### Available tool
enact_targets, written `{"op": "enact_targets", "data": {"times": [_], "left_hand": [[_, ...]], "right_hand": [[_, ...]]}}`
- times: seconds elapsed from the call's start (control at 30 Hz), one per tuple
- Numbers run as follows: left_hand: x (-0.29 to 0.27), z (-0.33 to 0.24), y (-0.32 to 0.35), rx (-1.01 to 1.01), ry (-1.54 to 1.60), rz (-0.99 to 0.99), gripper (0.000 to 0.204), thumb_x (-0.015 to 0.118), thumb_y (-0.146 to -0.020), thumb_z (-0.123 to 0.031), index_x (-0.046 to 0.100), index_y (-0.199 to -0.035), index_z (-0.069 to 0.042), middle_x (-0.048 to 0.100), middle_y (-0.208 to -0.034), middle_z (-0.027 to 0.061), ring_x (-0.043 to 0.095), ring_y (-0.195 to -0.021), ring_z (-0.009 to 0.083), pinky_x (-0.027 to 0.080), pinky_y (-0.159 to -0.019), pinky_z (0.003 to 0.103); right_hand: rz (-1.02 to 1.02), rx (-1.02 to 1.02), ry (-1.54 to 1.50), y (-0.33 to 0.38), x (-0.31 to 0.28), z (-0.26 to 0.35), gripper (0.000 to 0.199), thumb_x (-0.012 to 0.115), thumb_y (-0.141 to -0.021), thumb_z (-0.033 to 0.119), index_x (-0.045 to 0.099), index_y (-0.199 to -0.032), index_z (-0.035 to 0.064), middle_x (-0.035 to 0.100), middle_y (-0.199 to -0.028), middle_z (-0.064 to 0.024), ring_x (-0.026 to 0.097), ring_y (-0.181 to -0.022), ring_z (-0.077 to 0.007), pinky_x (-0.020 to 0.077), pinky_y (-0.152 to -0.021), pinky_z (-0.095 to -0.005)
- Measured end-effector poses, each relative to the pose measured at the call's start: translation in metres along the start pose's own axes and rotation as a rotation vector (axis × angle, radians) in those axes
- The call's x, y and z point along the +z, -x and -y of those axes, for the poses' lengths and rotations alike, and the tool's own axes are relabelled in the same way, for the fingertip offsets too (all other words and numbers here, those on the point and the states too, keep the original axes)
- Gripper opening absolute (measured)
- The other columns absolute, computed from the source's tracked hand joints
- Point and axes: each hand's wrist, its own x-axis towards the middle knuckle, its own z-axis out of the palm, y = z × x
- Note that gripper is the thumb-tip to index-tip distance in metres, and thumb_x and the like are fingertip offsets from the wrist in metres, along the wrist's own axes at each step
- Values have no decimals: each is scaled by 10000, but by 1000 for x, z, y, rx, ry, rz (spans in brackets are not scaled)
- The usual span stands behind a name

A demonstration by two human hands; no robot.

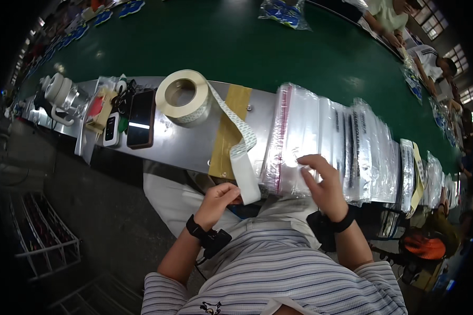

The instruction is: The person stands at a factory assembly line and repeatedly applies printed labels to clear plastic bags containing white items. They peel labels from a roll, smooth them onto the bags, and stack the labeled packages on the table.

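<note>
Nearest us, our left hand (219, 201) pinched the limp tape (245, 173) hanging off the shelf (184, 144), best held by its end, while our right hand (323, 186) pressed open fingers onto slippery bags (320, 142).

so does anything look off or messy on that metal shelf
Mostly the label strip: it trails off the roll, twists across the metal shelf and hangs over its front edge, pinched by the left hand. The clear bags are neatly overlapped.
</note>
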Motion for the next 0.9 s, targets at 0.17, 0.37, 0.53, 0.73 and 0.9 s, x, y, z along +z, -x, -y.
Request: {"op": "enact_targets", "data": {"times": [0.17,0.37,0.53,0.73,0.9], "left_hand": [[32,-21,14,11,34,58,216,450,-1016,-153,565,-1106,6,661,-1006,114,658,-917,193,523,-817,311],[29,-65,-6,-24,320,39,639,251,-1034,-475,418,-1348,57,590,-1231,168,578,-1143,272,470,-966,416],[29,-71,-31,213,247,2,368,419,-1029,-268,524,-1216,32,627,-1165,134,620,-1035,193,487,-927,346],[39,-64,-22,326,-202,-347,87,569,-945,-95,579,-938,-9,551,-844,-17,486,-740,43,400,-649,200],[44,-77,-7,793,-950,-670,317,616,-921,-169,547,-1156,32,584,-1067,148,560,-961,243,469,-817,341]], "right_hand": [[402,326,-241,-42,74,31,309,552,-974,291,615,-1016,-9,660,-825,-157,650,-726,-243,485,-639,-345],[363,347,-770,-52,61,32,189,557,-968,163,613,-1037,-4,603,-823,6,521,-748,-50,452,-674,-235],[404,358,-785,-36,57,24,173,562,-968,163,608,-1021,5,598,-850,13,521,-772,-51,452,-698,-235],[140,225,-474,-46,78,20,194,606,-927,202,603,-1006,25,625,-787,-95,608,-686,-181,491,-642,-311],[149,-42,-233,-61,80,32,209,563,-916,234,615,-1006,53,631,-953,-153,621,-870,-360,485,-722,-432]]}}
